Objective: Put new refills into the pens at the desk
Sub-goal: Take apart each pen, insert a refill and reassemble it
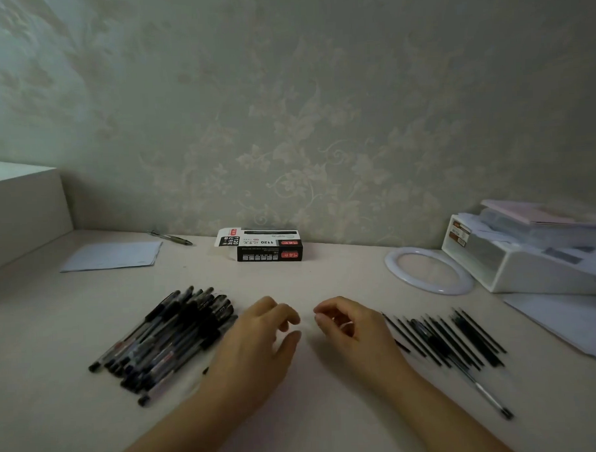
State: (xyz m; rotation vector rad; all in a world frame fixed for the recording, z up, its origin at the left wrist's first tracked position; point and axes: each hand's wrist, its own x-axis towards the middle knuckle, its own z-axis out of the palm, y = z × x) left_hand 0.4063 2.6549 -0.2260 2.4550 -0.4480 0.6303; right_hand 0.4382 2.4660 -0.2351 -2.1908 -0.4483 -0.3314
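Between pens (165,338) and refills (446,339), both hands (260,342) loosely curled, empty.

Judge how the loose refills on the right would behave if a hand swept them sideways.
The refills are thin, round-looking sticks lying loose on the smooth desk, so they would probably roll and scatter. They look light, so a slight push likely shifts several. Lifting a single one probably needs a pinch.

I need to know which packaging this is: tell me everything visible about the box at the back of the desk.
The box is small cardboard, white on top, black in front, with red labels and the number 1120. It lies flat on the desk by the wall, left end flap open. Nothing else touches it.
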